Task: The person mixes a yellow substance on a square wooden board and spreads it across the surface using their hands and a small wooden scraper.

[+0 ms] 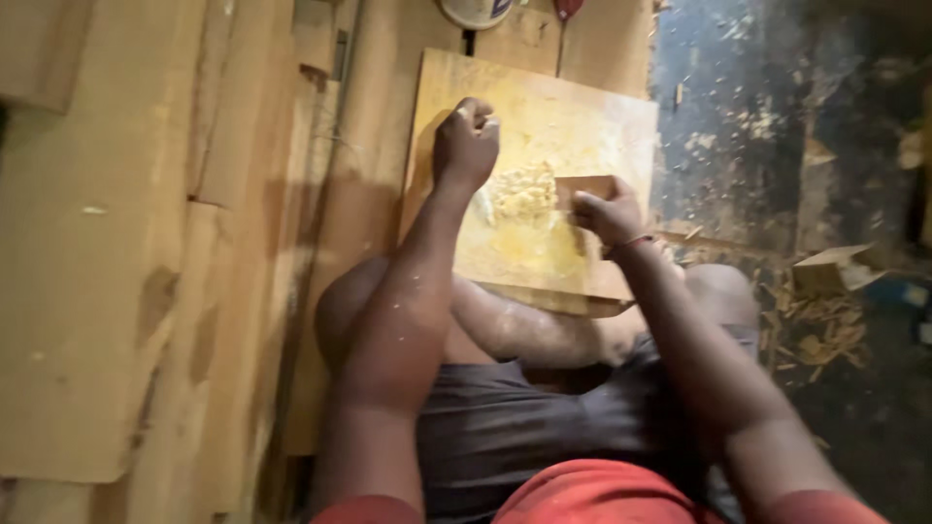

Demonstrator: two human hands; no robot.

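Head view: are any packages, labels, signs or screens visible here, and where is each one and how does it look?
Round white container with blue label: top edge, above the yellow-smeared wooden board, mostly cut off.
Torn brown cardboard piece: on the dark floor at right, folded, plain.
No signs or screens.

Two hands, left hand (466,144) and right hand (607,212); one yellow-smeared board (582,126); one small scraper block (584,184); one paste heap (522,192).

floor (777,116): dark, littered with wood shavings (820,335) | left: stacked pale wooden boards (107,243) | light: warm, dim
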